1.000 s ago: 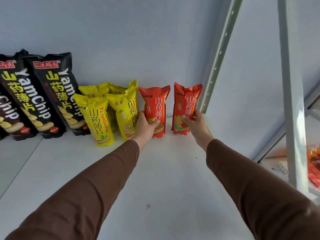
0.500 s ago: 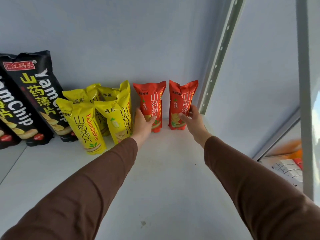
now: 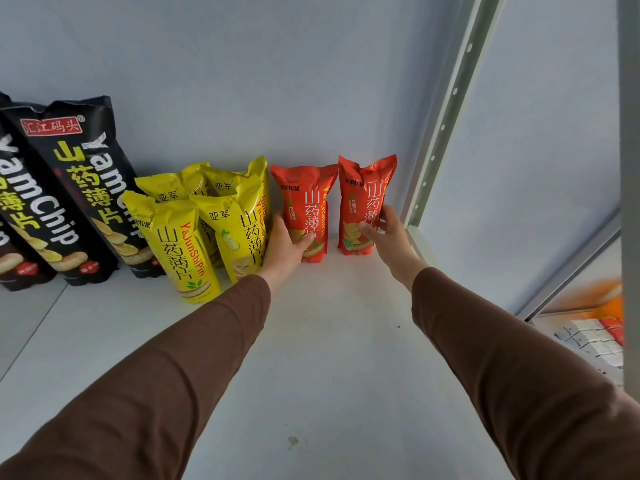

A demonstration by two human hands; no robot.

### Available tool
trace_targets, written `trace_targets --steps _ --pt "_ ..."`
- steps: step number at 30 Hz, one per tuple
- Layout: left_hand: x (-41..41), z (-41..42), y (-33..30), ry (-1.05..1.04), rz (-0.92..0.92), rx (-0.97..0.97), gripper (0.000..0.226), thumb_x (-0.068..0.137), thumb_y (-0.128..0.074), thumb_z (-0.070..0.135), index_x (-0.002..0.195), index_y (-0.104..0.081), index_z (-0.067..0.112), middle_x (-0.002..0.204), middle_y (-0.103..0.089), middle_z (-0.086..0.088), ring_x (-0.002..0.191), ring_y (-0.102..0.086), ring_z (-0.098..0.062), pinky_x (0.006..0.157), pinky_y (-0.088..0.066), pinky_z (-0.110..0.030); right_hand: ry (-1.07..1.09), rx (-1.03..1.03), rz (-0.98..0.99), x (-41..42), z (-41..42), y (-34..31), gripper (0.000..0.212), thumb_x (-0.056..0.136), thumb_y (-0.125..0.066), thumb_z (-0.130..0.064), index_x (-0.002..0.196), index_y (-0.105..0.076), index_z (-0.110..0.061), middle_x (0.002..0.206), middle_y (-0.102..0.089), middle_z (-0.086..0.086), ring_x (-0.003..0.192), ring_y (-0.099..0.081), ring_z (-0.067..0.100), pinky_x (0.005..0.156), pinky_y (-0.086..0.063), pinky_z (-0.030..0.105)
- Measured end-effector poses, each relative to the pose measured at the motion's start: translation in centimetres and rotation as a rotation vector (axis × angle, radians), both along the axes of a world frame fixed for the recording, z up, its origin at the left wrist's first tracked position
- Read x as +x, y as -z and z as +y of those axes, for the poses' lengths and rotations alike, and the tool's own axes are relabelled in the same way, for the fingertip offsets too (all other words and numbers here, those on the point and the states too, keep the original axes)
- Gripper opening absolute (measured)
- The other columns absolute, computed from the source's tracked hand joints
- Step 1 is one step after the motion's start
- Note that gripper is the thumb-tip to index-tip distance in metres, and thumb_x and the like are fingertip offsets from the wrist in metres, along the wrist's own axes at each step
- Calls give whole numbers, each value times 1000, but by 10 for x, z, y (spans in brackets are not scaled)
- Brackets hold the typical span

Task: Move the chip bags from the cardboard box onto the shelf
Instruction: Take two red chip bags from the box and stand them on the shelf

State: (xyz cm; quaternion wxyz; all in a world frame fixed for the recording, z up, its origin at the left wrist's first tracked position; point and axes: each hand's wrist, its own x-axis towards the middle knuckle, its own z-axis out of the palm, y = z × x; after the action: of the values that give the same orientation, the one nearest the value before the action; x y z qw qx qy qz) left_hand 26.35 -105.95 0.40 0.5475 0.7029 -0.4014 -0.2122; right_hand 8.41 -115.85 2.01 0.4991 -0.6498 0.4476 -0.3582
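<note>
Two red chip bags stand upright on the shelf [image 3: 329,341], long axes vertical. The left hand [image 3: 285,249] grip wraps the left red bag [image 3: 306,206]; the right hand [image 3: 388,237] grip clasps the right red bag [image 3: 363,202].

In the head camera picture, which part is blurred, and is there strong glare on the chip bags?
Head view: the orange patch at the lower right edge is smeared by blur; the red bags and yellow bags are sharp, with only a soft sheen; the shelf post leans from wide-angle distortion.
</note>
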Motion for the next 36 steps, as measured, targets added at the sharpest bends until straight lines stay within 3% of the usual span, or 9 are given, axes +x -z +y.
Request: trace_targets --steps 7,13,16,25,31,36 --pt "0 5 -2 19 -11 -5 64 90 -74 11 141 -36 11 145 -51 -8 129 -52 -19 111 -43 -40 -10 0 3 -2 1 -1 60 97 -63 -36 148 -37 -19 144 -53 1 128 -55 22 104 -49 45" --pt "2 7 -2 34 -1 5 64 90 -74 13 141 -36 14 145 -51 -7 131 -52 -22 111 -43 -44 -3 -7 10 -8 4 -1 60 97 -63 -35 149 -37 -19 143 -54 2 124 -55 19 103 -49 44" --pt "1 6 -4 30 -4 20 62 91 -73 13 140 -36 13 145 -51 -7 127 -51 -16 111 -42 -41 1 -5 22 -9 5 -2 60 97 -62 -35 149 -36 -19 144 -53 2 128 -55 23 103 -49 44" --pt "1 8 -3 62 -7 56 70 89 -75 14 145 -32 16 148 -48 -6 136 -49 -24 112 -44 -47 -27 -1 38 -11 7 -1 64 98 -62 -35 153 -32 -21 148 -51 1 133 -53 24 104 -48 43" --pt "-4 20 -2 87 -7 70 85 90 -75 13 156 -21 17 155 -40 -3 135 -42 -13 109 -37 -31 -12 -23 31 -14 17 5 73 96 -65 -40 156 -27 -27 152 -47 -2 138 -49 22 108 -46 49" --pt "-5 32 -3 82 -3 110 90 93 -71 16 160 -10 14 164 -26 -6 150 -29 -21 112 -27 -31 4 -33 51 -19 29 6 72 95 -64 -44 155 -28 -28 153 -45 -3 139 -47 22 108 -46 47"
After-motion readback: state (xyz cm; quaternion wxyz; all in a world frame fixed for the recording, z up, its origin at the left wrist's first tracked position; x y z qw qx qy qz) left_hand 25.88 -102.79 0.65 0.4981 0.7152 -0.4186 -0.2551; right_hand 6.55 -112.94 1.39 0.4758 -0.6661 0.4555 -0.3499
